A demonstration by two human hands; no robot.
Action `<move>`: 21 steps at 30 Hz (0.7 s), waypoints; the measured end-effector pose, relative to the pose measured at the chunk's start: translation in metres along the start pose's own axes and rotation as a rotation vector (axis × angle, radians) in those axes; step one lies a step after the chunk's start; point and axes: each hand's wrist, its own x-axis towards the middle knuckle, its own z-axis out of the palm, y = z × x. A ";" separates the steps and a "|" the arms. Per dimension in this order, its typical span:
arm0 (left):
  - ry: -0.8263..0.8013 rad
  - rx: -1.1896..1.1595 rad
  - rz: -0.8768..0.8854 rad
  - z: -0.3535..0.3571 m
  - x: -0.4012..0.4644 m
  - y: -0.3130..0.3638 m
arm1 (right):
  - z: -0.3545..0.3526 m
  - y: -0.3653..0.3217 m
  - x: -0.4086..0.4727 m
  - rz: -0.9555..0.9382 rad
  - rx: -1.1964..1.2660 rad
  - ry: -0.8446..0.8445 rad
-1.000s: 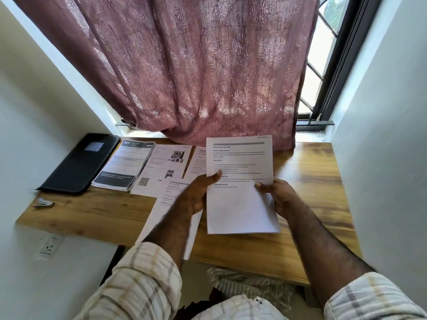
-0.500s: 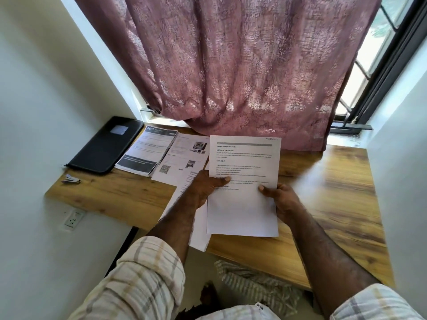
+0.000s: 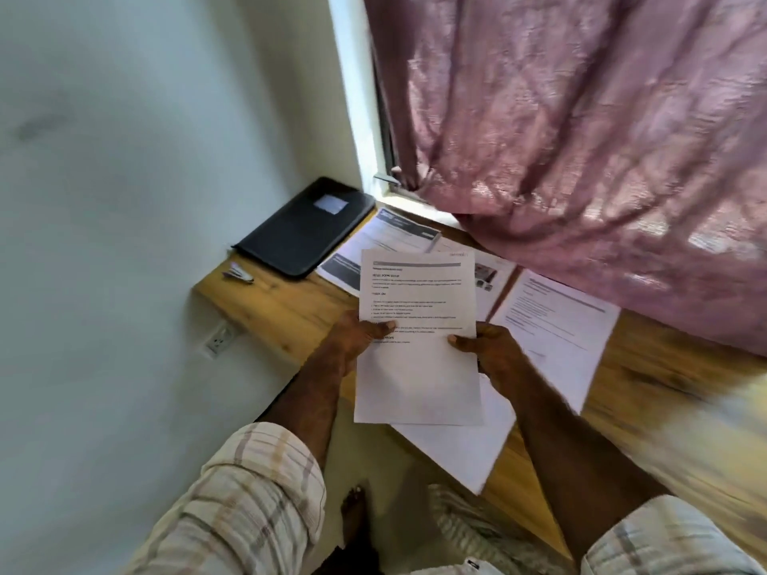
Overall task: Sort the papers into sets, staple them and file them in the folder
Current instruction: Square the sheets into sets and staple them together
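I saw the wooden desk [image 3: 299,313] crowded along its back edge: a black folder [image 3: 305,228] with a pale label lay flat in the far left corner against the wall, a small stapler [image 3: 237,273] sat just beside it near the desk's front edge, and a dark-banded leaflet [image 3: 373,251] lay just to the folder's right, partly hidden behind the sheet I held. A printed page with small photos [image 3: 492,273] peeked out behind that sheet too. Another printed page [image 3: 556,329] lay flat on the right, close under the hanging pink curtain [image 3: 581,139], whose crinkled, patterned cloth pooled on the sill. A wall socket [image 3: 219,339] showed under the desk's left end.

My left hand [image 3: 359,332] and right hand [image 3: 483,346] each pinched a side edge of a white printed sheet [image 3: 419,325], thumbs on the face, holding it up above the desk's front edge. At least one more blank-looking page [image 3: 469,446] hung behind it, lower and skewed; which hand held it I could not tell. Checked sleeves [image 3: 257,491] were rolled up my forearms.

Compared with half a second before, the view had swung left and tilted, the picture had blurred, and the loose pages under the held sheet showed further to the right.
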 end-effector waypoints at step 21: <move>0.260 -0.263 -0.235 -0.286 0.102 -0.026 | 0.249 0.006 0.197 0.113 -0.325 0.128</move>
